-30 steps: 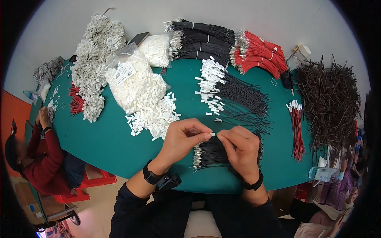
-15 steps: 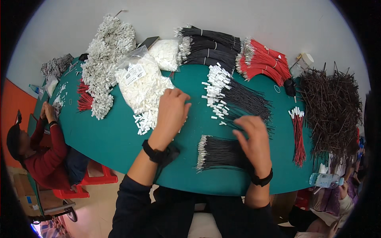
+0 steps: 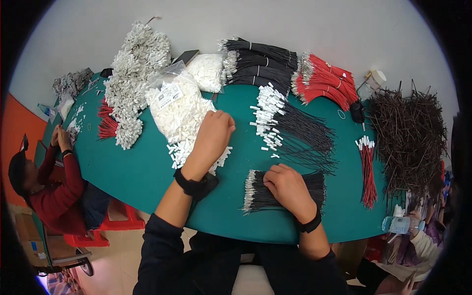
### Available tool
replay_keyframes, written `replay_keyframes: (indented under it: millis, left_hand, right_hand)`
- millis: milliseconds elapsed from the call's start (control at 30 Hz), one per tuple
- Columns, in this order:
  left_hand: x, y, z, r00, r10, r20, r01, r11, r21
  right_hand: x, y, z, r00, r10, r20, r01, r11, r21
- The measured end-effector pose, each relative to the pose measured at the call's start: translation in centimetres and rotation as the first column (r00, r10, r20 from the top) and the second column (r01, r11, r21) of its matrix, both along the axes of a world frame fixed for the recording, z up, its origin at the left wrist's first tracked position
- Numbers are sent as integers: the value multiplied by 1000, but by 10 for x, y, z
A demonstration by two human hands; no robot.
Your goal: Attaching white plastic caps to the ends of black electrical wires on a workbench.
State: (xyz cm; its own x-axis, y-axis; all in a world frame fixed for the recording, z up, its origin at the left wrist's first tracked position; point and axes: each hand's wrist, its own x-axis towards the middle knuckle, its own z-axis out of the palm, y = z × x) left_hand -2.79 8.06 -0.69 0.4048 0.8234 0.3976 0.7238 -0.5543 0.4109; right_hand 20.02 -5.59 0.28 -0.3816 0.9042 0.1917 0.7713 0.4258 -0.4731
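My left hand (image 3: 212,132) is closed in a pinch beside the opened clear bag of white plastic connector housings (image 3: 178,110). Whatever its fingertips hold is too small to make out. Loose white housings (image 3: 180,153) lie spilled below the bag's mouth, partly behind my wrist. My right hand (image 3: 289,186) rests over a row of black wires with metal terminals (image 3: 253,191) near the table's front edge. Its fingers are drawn together just right of the silvery ends, hiding anything between them. Beyond it lies a loose heap of black wires with white housings on their left ends (image 3: 307,125).
Bundled black wires (image 3: 263,64) and red wires (image 3: 327,81) line the back. A tangled brown heap (image 3: 410,140) covers the right side, near red wires with white ends (image 3: 367,172) and a plastic bottle (image 3: 400,225). A co-worker (image 3: 54,191) sits at the left.
My right hand has come down and left from the loose heap's edge onto the terminal-ended black wires, its fingers closing. My left hand stays nearly in place.
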Motion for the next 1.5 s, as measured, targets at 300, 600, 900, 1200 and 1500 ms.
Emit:
replay_keyframes:
  millis: [300,600,900,1200,1500]
  left_hand:
    - [15,-55,25,93,450,888,822,468,-324]
    - [28,-75,15,149,475,867,816,437,-379]
    - [35,-82,12,267,394,880,749,490,-446]
    - [36,-83,10,286,407,868,738,484,-470]
    - [37,-83,10,298,405,865,743,471,-476]
  right_hand:
    - [0,-4,30,908,-5,-419,-82,978,-190]
    - [0,-16,47,708,-149,-690,185,982,-22]
    - [5,-13,50,814,-213,-541,386,894,228]
    - [8,-10,50,900,-128,-417,295,883,364]
    - [8,-8,48,903,-128,-411,289,887,359]
